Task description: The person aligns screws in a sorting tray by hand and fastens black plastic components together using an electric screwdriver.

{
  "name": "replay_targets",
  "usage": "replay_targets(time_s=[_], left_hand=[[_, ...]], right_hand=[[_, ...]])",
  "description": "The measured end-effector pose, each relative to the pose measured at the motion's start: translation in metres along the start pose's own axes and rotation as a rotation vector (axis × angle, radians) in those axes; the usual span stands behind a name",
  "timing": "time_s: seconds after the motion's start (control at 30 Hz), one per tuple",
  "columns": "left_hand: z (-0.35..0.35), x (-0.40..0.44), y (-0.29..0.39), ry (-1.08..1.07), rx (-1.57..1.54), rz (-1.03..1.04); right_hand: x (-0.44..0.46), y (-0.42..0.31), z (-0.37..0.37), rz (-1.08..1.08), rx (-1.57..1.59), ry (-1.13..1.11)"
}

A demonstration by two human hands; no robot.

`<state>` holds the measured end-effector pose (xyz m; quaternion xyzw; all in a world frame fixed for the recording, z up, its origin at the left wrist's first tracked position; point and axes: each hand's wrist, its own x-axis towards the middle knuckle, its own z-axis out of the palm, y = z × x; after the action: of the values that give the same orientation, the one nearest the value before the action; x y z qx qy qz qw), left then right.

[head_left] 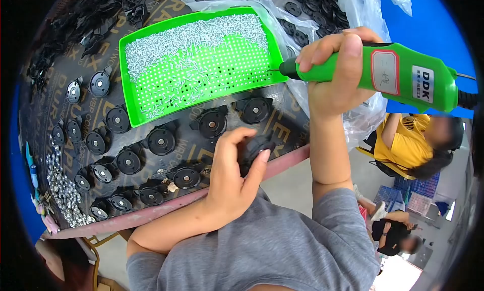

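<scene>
My right hand is wrapped round a green electric screwdriver with a DDK label. Its thin bit points left and reaches over the right end of a green perforated tray. Small silver screws heap along the tray's far side, with others scattered over its holes. Near the table's front edge, my left hand grips a round black plastic part between thumb and fingers; it is partly hidden by them. Similar black discs with metal centres, such as this disc, lie in rows between tray and edge.
Shiny small metal pieces lie at the table's left. Black plastic parts pile up at the back left, more discs at the back right beside clear plastic bags. Two people, one in a yellow shirt, are at the right.
</scene>
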<state>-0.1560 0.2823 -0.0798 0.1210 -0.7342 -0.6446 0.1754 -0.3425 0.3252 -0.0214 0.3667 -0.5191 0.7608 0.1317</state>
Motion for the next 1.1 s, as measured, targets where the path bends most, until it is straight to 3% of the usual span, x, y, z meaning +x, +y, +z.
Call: replay_targets(time_s=[0.03,0.13,0.27,0.33,0.37,0.43,0.47,0.5,0.77,1.1], left_hand=[[0.003,-0.002,-0.002,0.048,-0.172,-0.061],[0.0,-0.004,0.0,0.038,-0.271,-0.125],[0.001,-0.002,0.001,0.024,-0.442,-0.218],[0.0,-0.005,-0.002,-0.013,-0.405,-0.272],[-0.001,-0.006,-0.004,-0.027,-0.386,-0.276],[-0.002,-0.005,0.0,-0.027,-0.419,-0.325],[-0.002,-0.004,-0.001,-0.02,-0.417,-0.335],[-0.003,-0.003,-0.001,-0.018,-0.422,-0.327],[-0.005,-0.001,0.003,-0.009,-0.32,-0.271],[-0.006,-0.001,0.004,-0.016,-0.201,-0.244]], right_hand=[[0.0,0.0,0.0,-0.001,-0.005,0.016],[0.001,0.003,-0.011,-0.036,-0.209,-0.113],[0.0,-0.001,-0.007,-0.011,-0.196,-0.13],[-0.001,-0.01,0.001,0.054,0.003,0.057],[0.002,-0.018,-0.005,0.028,0.146,-0.063],[-0.006,-0.053,-0.016,0.213,0.224,-0.104],[0.007,-0.073,-0.032,0.17,0.094,-0.533],[-0.005,-0.092,-0.005,0.096,0.165,-0.358],[-0.038,-0.101,0.014,-0.155,0.159,-0.349],[-0.039,-0.092,0.012,-0.101,0.093,-0.429]])
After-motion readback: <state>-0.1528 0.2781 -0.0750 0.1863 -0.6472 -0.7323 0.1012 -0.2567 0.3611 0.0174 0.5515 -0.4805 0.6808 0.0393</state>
